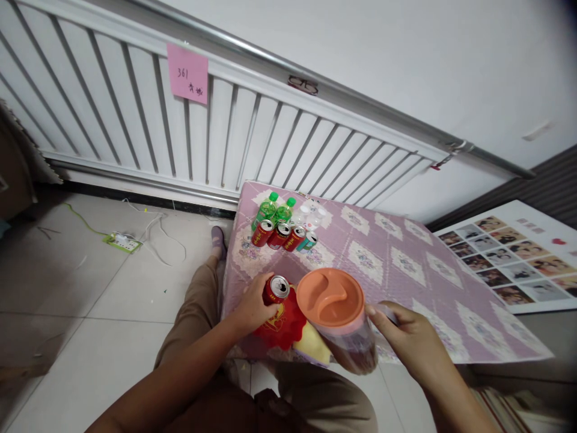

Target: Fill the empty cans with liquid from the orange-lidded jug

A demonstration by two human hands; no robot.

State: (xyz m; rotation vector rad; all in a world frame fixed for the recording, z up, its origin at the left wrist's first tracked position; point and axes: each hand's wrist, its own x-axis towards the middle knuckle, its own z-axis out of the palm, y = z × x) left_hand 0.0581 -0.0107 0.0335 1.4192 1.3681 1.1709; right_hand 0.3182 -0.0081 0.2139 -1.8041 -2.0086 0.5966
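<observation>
Orange plastic makes the lid [331, 294] of the jug [354, 349], right of the lower centre of the frame. The right hand [408, 337] has its fingers curled on the handle, with the thumb close to the rim. Whether the jug is lifted or resting, I cannot tell. To its left, the left hand [252, 307] holds a can [277, 290], thumb and fingers clamped around its side; its top faces up. Below them lie a red item [282, 325] with a scalloped edge and a yellow one [312, 344].

The step in hand, I judge, is the handling of jug and can together, one in each hand. The next move calls for a firm grip and a level can, because its top seems to be opened.

Farther, on the patterned cover [383, 255], three red cans [274, 240] and a teal can [309, 242] stand in a row. Behind are green bottles [283, 211] and clear bottles, rather blurred. Farthest is the radiator [270, 132].
</observation>
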